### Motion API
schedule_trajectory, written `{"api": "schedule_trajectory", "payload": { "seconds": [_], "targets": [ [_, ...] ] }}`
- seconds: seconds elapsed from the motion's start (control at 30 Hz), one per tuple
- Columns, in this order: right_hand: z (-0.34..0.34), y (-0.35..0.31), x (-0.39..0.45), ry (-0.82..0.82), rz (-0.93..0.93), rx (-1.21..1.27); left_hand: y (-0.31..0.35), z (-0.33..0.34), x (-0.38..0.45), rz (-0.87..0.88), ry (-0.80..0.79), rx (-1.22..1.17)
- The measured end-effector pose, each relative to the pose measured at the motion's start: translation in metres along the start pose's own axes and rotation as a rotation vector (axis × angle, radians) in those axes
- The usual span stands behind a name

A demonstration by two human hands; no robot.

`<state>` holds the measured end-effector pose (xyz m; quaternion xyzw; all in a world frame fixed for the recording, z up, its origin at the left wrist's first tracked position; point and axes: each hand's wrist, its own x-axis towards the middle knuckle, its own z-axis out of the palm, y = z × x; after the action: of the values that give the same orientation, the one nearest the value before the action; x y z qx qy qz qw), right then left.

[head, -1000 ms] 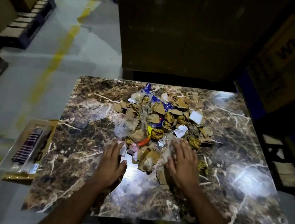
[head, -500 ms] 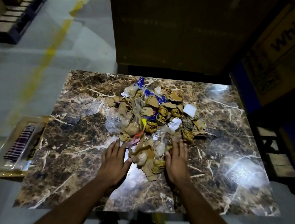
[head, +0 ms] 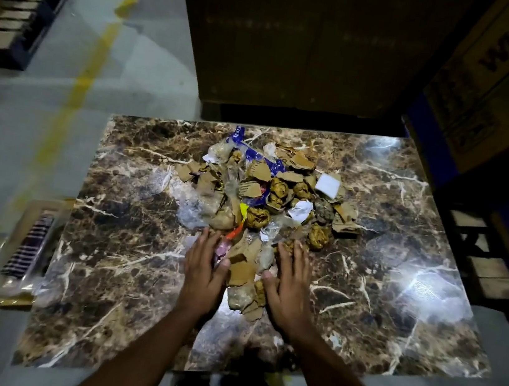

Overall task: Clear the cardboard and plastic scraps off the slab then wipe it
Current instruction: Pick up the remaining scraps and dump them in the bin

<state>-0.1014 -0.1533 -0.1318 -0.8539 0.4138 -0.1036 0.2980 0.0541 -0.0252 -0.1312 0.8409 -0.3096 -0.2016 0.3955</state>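
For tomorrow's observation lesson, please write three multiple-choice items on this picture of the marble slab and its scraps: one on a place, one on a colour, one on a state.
1. Where does the clear packet with the striped cloth lie?
A. on the slab's middle
B. off the slab's left edge
C. under the scraps

2. What colour is the printed plastic strip at the far end of the pile?
A. blue
B. green
C. black

3. How are the two hands?
A. both in fists
B. one lifted high
C. flat, fingers straight, flanking the pile's near end

Answers:
1 B, the packet lies beside the slab.
2 A, the strip is blue with white print.
3 C, the left hand and right hand lie flat beside the scraps.
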Motion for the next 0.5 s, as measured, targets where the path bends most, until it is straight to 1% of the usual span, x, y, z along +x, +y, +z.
{"api": "schedule_trajectory", "payload": {
  "seconds": [0.07, 0.2, 0.33, 0.43, 0.5],
  "targets": [
    [0.01, -0.008, 0.003, 0.007, -0.002, 0.007, 0.007, 0.014, -0.006, -0.021, 0.003, -0.03],
    [0.023, -0.02, 0.008, 0.078, 0.039, 0.122, 0.021, 0.037, -0.012, -0.122, 0.078, -0.17],
    [0.031, -0.022, 0.011, 0.125, 0.049, 0.243, 0.032, 0.053, -0.014, -0.095, 0.162, -0.317],
    [0.034, -0.019, 0.01, 0.161, 0.021, 0.367, 0.048, 0.063, -0.02, -0.123, 0.2, -0.461],
    [0.031, -0.021, 0.011, 0.177, 0.034, 0.445, 0.053, 0.07, -0.022, -0.13, 0.219, -0.507]
  ]
}}
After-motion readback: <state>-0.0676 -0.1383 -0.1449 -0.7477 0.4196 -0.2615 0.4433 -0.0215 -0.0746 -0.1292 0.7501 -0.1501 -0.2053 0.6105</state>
